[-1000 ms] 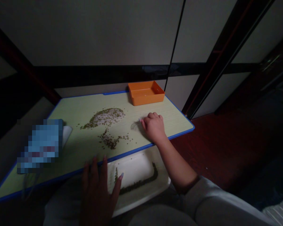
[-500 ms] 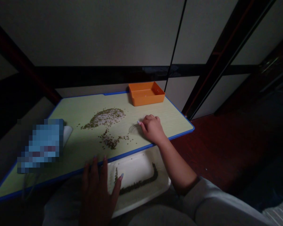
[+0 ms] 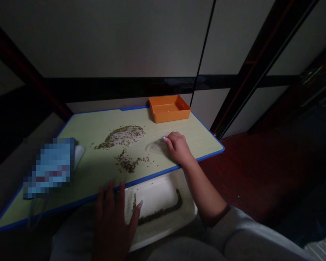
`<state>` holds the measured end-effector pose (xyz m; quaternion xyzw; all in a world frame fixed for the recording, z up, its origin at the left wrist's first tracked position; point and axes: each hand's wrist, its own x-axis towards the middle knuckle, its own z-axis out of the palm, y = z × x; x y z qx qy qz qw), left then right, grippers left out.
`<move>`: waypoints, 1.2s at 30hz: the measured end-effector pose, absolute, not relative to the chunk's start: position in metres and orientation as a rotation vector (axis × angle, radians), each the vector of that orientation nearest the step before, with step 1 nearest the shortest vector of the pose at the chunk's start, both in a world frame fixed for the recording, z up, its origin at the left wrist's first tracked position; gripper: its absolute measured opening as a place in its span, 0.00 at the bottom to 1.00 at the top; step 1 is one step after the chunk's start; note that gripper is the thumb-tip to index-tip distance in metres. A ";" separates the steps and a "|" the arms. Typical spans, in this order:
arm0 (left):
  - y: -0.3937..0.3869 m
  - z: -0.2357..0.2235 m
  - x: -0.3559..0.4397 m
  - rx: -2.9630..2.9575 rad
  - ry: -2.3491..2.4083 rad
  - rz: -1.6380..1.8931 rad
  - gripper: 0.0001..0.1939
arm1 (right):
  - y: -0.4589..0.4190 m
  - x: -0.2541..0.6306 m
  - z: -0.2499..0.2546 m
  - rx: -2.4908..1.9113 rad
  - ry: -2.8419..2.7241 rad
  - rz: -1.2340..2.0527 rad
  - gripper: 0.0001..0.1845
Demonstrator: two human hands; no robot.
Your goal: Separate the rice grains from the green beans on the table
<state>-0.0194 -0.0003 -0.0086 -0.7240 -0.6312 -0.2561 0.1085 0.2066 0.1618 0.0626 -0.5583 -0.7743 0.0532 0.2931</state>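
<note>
My right hand (image 3: 178,146) is closed over the board near its right end, pinching a clear, curved piece (image 3: 154,144). It is see-through and blurred, and I cannot tell its exact kind. Left of it lies a pile of small green-brown beans mixed with whitish grains (image 3: 126,136). Closer to me is a smaller scatter of green-brown beans (image 3: 127,163). My left hand (image 3: 112,217) has its fingers spread, at the board's front edge and over the left side of a white tray (image 3: 186,217). Dark green beans (image 3: 163,213) line the tray's near and right inner sides.
An orange box (image 3: 170,115) stands at the back right of the blue-edged board (image 3: 97,121). A blurred-out blue object (image 3: 53,165) rests at the left on something white. Pale cabinet panels (image 3: 119,40) rise right behind the board. Dark red floor (image 3: 250,174) shows at the right.
My right hand has shifted slightly to the right, and the clear piece in it looks more raised and tilted. My left hand, the piles and the tray look the same.
</note>
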 end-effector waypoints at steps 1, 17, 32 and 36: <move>0.000 -0.008 -0.019 -2.130 -1.862 -0.751 0.40 | 0.162 0.207 0.062 -1.489 -2.053 0.133 0.17; 0.001 -0.008 -0.020 -2.136 -1.836 -0.741 0.39 | 0.155 0.200 0.066 -1.547 -2.186 0.033 0.18; 0.001 -0.008 -0.020 -2.136 -1.860 -0.766 0.39 | 0.158 0.203 0.063 -1.616 -2.147 0.057 0.15; 0.001 -0.008 -0.020 -2.144 -1.847 -0.776 0.40 | 0.159 0.205 0.058 -1.538 -2.081 0.099 0.09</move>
